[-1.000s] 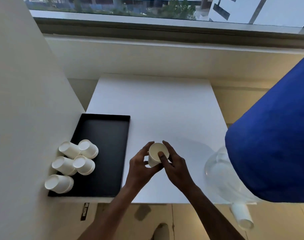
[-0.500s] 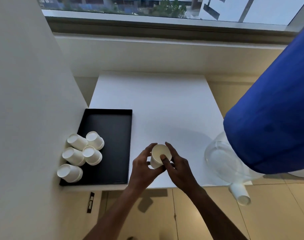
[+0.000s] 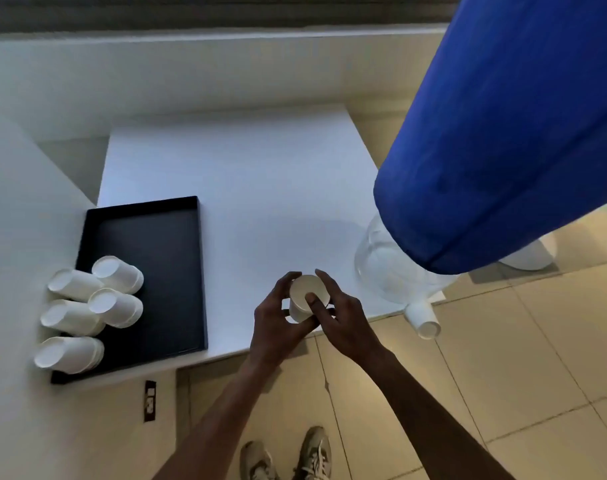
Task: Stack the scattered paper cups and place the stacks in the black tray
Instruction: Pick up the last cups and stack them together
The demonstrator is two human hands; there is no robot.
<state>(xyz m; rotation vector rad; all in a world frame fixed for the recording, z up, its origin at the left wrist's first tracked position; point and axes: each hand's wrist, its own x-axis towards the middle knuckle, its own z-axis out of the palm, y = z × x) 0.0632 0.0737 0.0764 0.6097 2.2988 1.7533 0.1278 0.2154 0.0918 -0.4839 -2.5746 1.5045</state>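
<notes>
A blue drum (image 3: 502, 133) fills the upper right of the frame, slanting down to a rounded end at middle right. The white table (image 3: 246, 202) spreads across the centre, its near edge running from lower left up toward the right. A tan tiled floor (image 3: 502, 375) covers the lower right. The black tray (image 3: 156, 271) sits at the table's left edge, middle left of the frame. A clear bowl (image 3: 385, 271) stands on the table's right corner, partly behind the drum's end.

Five stacks of cups (image 3: 87, 306) lie on their sides in the tray's left part, bases toward the camera, touching one another in a cluster. Both bare forearms rise from the bottom centre. The left hand (image 3: 277, 327) and right hand (image 3: 343, 323) meet just below centre, over the table's near edge, and together grasp one cup (image 3: 307, 296), fingers curled around its sides with the right thumb pressed on its wall. A lone cup (image 3: 423, 318) lies on its side at the table's right corner, just below the bowl. Two shoes (image 3: 288, 455) show at bottom centre.
</notes>
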